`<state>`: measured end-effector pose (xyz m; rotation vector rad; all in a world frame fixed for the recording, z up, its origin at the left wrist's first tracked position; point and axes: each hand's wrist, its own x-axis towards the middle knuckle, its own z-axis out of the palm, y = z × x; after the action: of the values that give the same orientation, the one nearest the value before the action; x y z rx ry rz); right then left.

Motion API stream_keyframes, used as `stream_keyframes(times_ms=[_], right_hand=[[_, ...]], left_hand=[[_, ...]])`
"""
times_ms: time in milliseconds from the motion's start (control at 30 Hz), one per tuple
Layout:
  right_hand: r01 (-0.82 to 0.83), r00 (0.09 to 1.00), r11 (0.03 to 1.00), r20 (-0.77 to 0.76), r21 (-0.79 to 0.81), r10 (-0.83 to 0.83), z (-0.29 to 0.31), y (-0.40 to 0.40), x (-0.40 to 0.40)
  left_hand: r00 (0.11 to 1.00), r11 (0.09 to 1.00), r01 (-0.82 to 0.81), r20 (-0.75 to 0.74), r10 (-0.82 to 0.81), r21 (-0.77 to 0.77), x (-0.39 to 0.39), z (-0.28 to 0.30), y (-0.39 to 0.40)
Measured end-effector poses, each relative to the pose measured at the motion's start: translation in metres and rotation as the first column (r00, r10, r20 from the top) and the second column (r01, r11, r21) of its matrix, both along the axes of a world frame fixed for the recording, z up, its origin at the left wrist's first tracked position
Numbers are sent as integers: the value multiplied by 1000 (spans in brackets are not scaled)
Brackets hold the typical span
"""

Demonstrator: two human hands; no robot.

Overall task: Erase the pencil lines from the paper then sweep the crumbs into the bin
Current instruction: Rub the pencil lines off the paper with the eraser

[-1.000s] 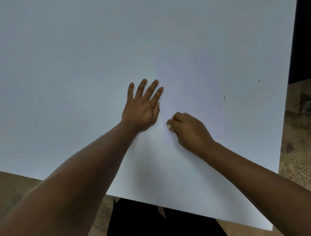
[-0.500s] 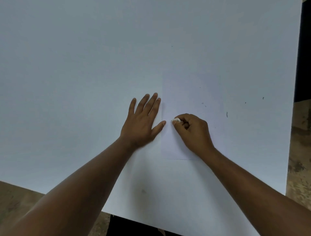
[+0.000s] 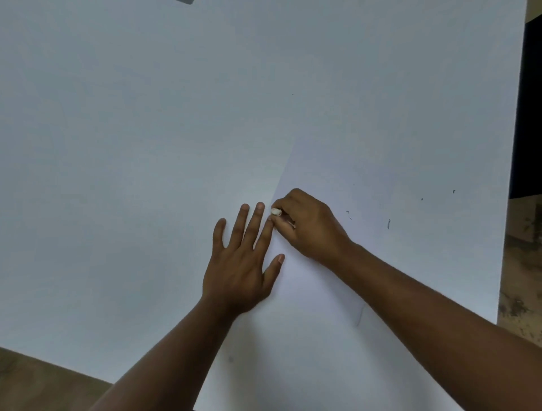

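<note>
**Eraser at the sheet's left edge, other hand pinning it down**

While the left hand point(image 3: 243, 264) lies flat and released, fingers spread and palm down at the left border of the paper point(image 3: 331, 182), the right hand point(image 3: 308, 226) is curled tight around a small white eraser point(image 3: 276, 211), of which only a stubby end shows past the fingertips. That end sits on the sheet's left edge, touching or just beside the left index finger; the rest of the eraser is hidden inside the grip. The paper is a thin, smooth, faintly lilac sheet lying tilted on a large matte white table point(image 3: 132, 146), and its outline is hard to trace against the white; the right forearm covers its lower right part. Any pencil lines left on it are too faint to make out. Dark crumbs point(image 3: 389, 224), small and curled, are scattered to the right of the hand, some on the sheet and others well apart on the table toward its right edge. A grey object point(image 3: 184, 1) is cut off at the top. Mottled brown floor point(image 3: 519, 308) shows past the table's right and lower left edges.
</note>
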<state>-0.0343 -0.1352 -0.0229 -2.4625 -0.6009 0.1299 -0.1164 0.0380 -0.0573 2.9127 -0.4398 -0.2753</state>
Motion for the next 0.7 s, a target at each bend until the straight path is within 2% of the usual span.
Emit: stream_keyframes(times_ms=[167, 233, 267, 400, 533, 600, 700], right_hand=[[-266, 948, 951, 134, -155, 287, -5, -10, 26], [-313, 921, 924, 166, -219, 352, -9, -14, 37], [-285, 926, 930, 185, -234, 330, -11, -17, 47], [10, 952, 983, 303, -184, 46, -11, -33, 106], [155, 945, 983, 304, -94, -120, -5, -38, 125], [149, 953, 988, 270, -33, -135, -4, -33, 109], [-34, 983, 999, 181, -2, 34, -5, -15, 58]], left_hand=[[1000, 1000, 9, 10, -9, 17, 0, 5, 0], [1000, 1000, 12, 1, -12, 24, 0, 6, 0], [1000, 1000, 13, -3, -13, 28, 0, 6, 0], [1000, 999, 17, -20, -16, 39, 1, 7, -1], [999, 999, 16, -33, -14, 50, 2, 8, 0], [999, 999, 12, -33, -10, 47, 3, 9, 0], [999, 999, 14, -32, -12, 41, 3, 9, 0]])
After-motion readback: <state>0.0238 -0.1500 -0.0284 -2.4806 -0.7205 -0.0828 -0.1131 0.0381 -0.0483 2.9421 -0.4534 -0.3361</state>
